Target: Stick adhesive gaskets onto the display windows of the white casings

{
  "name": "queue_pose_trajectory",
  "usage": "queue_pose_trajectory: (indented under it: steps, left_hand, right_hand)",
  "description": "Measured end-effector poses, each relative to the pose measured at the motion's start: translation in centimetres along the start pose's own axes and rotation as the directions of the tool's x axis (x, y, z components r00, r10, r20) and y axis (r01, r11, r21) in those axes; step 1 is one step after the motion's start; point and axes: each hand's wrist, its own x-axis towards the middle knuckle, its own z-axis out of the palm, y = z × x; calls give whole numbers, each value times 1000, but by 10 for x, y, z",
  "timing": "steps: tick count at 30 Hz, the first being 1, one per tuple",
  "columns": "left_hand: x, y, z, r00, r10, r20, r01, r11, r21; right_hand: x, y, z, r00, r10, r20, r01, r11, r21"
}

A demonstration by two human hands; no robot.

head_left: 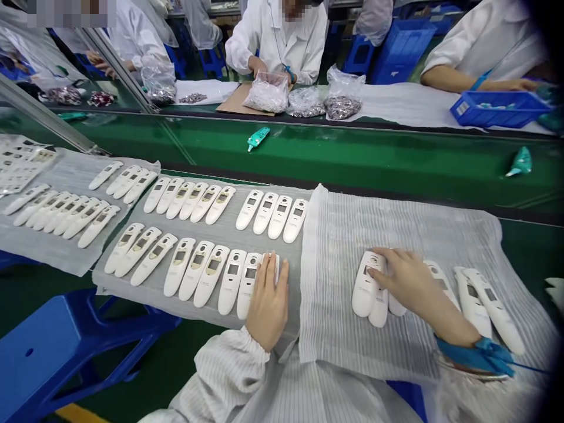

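My left hand [268,296] lies flat, fingers stretched, over the last white thermometer casing at the right end of the near row. Most of that casing is hidden under the fingers. Beside it lies another white casing [247,288] with a small dark display window. On the right-hand mat, my right hand [403,279] has thumb and forefinger on the upper end of a white thermometer casing [363,296]. That one overlaps a neighbouring casing [378,311], and a further one is partly covered by the hand. Several more, including a tilted casing [496,308], lie right of my wrist.
Rows of similar casings [205,202] cover the foam sheet [211,232] and another sheet to the left. A green conveyor belt [335,150] carries teal devices [258,138]. Beyond it, people in white coats work beside bagged parts. A blue stool [44,346] stands lower left.
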Motion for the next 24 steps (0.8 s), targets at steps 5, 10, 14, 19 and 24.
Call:
queue_pose_trajectory:
  steps: [5,10,14,19,24]
  left_hand:
    - [9,35,-22,1000,-4,3,5,969,-246]
    - [20,63,-17,964,-62,258,225,706,-671]
    - [31,69,-3,831,-64,553,552,215,-805]
    - [40,60,-18,749,81,658,652,-264,-710]
    - [41,42,-47,738,-68,672,626,-305,-718]
  right_hand:
    - [5,-16,-2,997,-36,72,29,995,90]
    - [3,-41,-19,973,-24,231,-73,913,402]
    - [-3,-69,-29,942,-145,302,-141,646,751]
    - [-4,-95,-27,934,-172,314,-231,383,895]
    - [2,-106,-21,913,-198,356,-298,271,915]
